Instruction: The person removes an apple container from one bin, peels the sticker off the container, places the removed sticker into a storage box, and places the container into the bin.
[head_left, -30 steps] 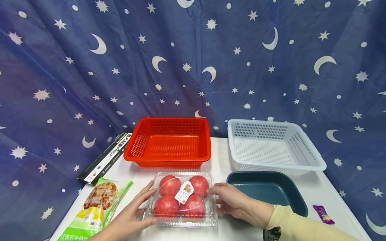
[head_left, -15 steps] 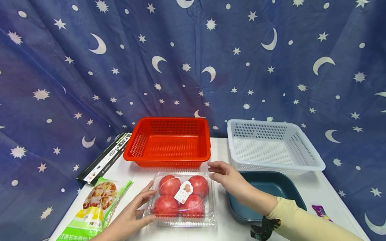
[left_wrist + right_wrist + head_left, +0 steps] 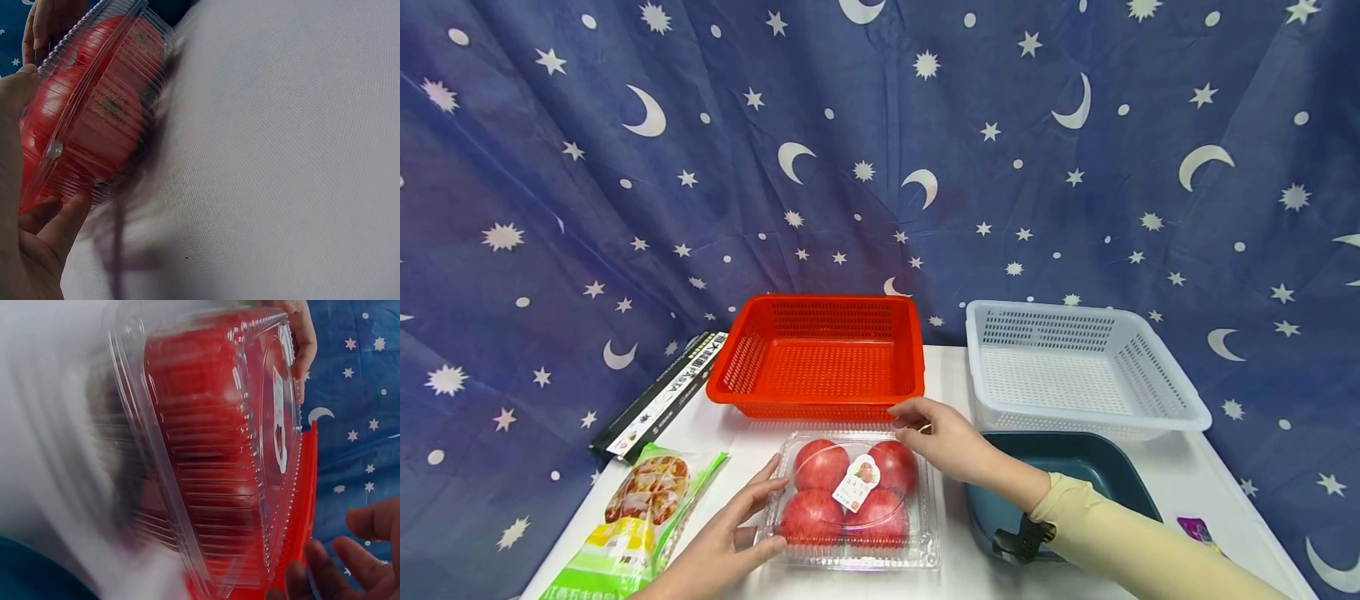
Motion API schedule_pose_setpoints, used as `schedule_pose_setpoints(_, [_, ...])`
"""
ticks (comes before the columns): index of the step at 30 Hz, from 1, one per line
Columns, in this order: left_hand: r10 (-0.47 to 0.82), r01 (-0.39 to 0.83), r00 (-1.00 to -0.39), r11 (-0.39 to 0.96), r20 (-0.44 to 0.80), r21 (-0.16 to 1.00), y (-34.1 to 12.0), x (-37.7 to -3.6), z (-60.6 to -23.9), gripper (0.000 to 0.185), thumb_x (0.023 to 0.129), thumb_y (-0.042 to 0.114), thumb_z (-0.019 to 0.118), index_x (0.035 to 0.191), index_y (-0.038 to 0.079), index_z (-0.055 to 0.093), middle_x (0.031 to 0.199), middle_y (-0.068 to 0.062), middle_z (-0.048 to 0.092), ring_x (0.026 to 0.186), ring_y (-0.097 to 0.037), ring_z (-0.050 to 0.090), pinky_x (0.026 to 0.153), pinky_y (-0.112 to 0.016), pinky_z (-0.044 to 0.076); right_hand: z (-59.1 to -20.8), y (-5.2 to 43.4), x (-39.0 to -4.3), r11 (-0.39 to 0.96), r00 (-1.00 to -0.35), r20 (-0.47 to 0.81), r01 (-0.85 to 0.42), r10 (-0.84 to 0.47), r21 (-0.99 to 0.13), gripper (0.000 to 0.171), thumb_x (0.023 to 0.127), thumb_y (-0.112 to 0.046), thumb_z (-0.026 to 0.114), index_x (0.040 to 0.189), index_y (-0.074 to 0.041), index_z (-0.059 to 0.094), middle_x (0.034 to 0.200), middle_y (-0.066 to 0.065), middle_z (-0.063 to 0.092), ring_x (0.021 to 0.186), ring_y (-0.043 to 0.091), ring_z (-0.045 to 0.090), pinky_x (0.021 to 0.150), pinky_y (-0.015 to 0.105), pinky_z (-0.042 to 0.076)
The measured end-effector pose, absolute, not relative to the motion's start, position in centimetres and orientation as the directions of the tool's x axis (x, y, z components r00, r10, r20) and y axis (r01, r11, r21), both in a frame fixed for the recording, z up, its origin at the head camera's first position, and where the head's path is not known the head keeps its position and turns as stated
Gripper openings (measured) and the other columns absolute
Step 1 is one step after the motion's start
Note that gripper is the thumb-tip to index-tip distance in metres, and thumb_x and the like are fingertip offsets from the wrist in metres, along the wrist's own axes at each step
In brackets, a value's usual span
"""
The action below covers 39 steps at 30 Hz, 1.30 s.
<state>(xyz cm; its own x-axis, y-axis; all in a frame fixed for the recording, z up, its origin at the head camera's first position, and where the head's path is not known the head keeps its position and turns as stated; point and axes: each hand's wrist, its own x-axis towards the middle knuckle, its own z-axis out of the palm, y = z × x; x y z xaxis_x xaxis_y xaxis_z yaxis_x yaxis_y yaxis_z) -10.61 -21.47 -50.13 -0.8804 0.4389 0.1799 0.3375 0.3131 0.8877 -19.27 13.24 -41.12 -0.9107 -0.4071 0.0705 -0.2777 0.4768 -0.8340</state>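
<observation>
Starry blue cloth (image 3: 550, 208) hangs behind a white bench (image 3: 951, 375). Far side: red basket (image 3: 820, 354) at centre, white basket (image 3: 1075, 367) to the right. Near right, a teal tray (image 3: 1075, 458) sits partly under the right sleeve; a small purple sachet (image 3: 1198, 531) lies at the right edge. Near left: green snack bag (image 3: 632, 521), w/ a dark pasta box (image 3: 662, 392) beyond it.

Clamshell (image 3: 850, 500) of red fruit lies flat on the bench, near centre, just in front of the red basket.

Risks, as I judge them: the shell is thin and slick, so a one-sided lift could tip it and the lid could pop, spilling fruit. Squeezing hard may crack the plastic. The red basket is v. close behind, so a push fwd would bump it.

Left hand (image 3: 722, 542) holds the shell's near-left corner, thumb on the lid edge, fingers (image 3: 44, 219) curled under the rim. Right hand (image 3: 940, 437) is at the far-right corner; fingers (image 3: 910, 414) half curled, tips at the far rim; grip vs. mere touch, can't tell. The shell lies between both hands.
</observation>
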Motion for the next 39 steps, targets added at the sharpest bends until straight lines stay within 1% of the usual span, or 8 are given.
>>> schedule_pose_setpoints(10, [0.435,0.32,-0.886,0.321,0.162,0.891,-21.4,-10.9,-50.1,0.058,0.098,0.01,0.07,0.15,0.009,0.044,0.167,-0.02,0.017,0.136,-0.012,0.044,0.09,-0.029,0.054,-41.4,11.9,-20.2,0.575,-0.849,0.129,-0.451,-0.513,-0.683,0.024,0.094,-0.017,0.07,0.116,-0.013,0.075,0.107,-0.003,0.071,0.096,0.016,0.061,0.086,0.038,0.052])
schedule_pose_setpoints(14, [0.45,0.343,-0.874,0.304,0.184,0.889,-21.4,-11.0,-50.2,0.058,0.098,0.009,0.069,0.15,0.006,0.043,0.167,-0.021,0.017,0.136,-0.008,0.044,0.09,-0.029,0.054,-41.4,11.4,-19.9,0.613,-0.826,0.137,-0.506,-0.546,-0.607,0.022,0.093,-0.02,0.074,0.114,-0.017,0.078,0.106,-0.002,0.07,0.103,0.02,0.057,0.086,0.038,0.05])
schedule_pose_setpoints(18, [0.462,0.351,-0.866,0.291,0.19,0.89,-21.5,-10.9,-50.3,0.058,0.098,0.008,0.07,0.149,0.005,0.044,0.167,-0.022,0.016,0.136,-0.004,0.042,0.091,-0.03,0.054,-41.6,11.0,-19.5,0.637,-0.814,0.122,-0.529,-0.568,-0.561,0.021,0.091,-0.022,0.077,0.112,-0.02,0.08,0.102,-0.003,0.068,0.101,0.015,0.052,0.082,0.035,0.048])
schedule_pose_setpoints(22, [0.46,0.279,-0.88,0.303,0.117,0.911,-21.7,-10.6,-50.1,0.059,0.099,0.011,0.069,0.152,0.01,0.042,0.169,-0.018,0.014,0.136,0.002,0.039,0.093,-0.028,0.052,-42.3,10.6,-19.2,0.644,-0.798,0.127,-0.558,-0.588,-0.523,0.02,0.09,-0.021,0.077,0.11,-0.021,0.081,0.1,-0.003,0.067,0.096,0.011,0.051,0.079,0.03,0.045])
schedule_pose_setpoints(25, [0.44,0.183,-0.898,0.326,0.023,0.928,-21.7,-10.4,-49.8,0.06,0.099,0.015,0.069,0.153,0.016,0.042,0.171,-0.013,0.012,0.141,-0.008,0.039,0.095,-0.029,0.051,-42.7,10.3,-19.1,0.644,-0.785,0.147,-0.587,-0.602,-0.492,0.019,0.089,-0.021,0.078,0.108,-0.022,0.082,0.099,-0.003,0.067,0.093,0.01,0.051,0.078,0.028,0.044])
schedule_pose_setpoints(30, [0.393,0.007,-0.908,0.358,-0.144,0.934,-21.6,-10.4,-49.4,0.062,0.099,0.025,0.07,0.154,0.024,0.041,0.171,-0.006,0.01,0.146,-0.038,0.033,0.101,-0.042,0.052,-43.1,10.0,-19.1,0.66,-0.771,0.17,-0.619,-0.614,-0.425,0.019,0.089,-0.022,0.079,0.107,-0.023,0.083,0.096,-0.006,0.065,0.09,0.008,0.05,0.078,0.026,0.042])
schedule_pose_setpoints(34, [0.391,-0.009,-0.907,0.356,-0.158,0.935,-21.6,-10.4,-49.3,0.064,0.098,0.026,0.07,0.154,0.022,0.04,0.171,-0.008,0.009,0.146,-0.042,0.031,0.103,-0.048,0.05,-43.2,9.8,-19.0,0.668,-0.762,0.181,-0.636,-0.622,-0.386,0.018,0.088,-0.025,0.08,0.106,-0.024,0.083,0.094,-0.009,0.064,0.089,0.007,0.049,0.078,0.025,0.04])
schedule_pose_setpoints(39, [0.399,0.053,-0.911,0.356,-0.101,0.933,-21.5,-10.6,-49.3,0.062,0.099,0.024,0.07,0.153,0.022,0.041,0.169,-0.013,0.016,0.143,-0.042,0.036,0.099,-0.037,0.053,-43.1,9.7,-19.2,0.665,-0.751,0.204,-0.654,-0.628,-0.361,0.016,0.088,-0.026,0.082,0.104,-0.027,0.083,0.092,-0.013,0.062,0.088,0.007,0.048,0.077,0.024,0.038])
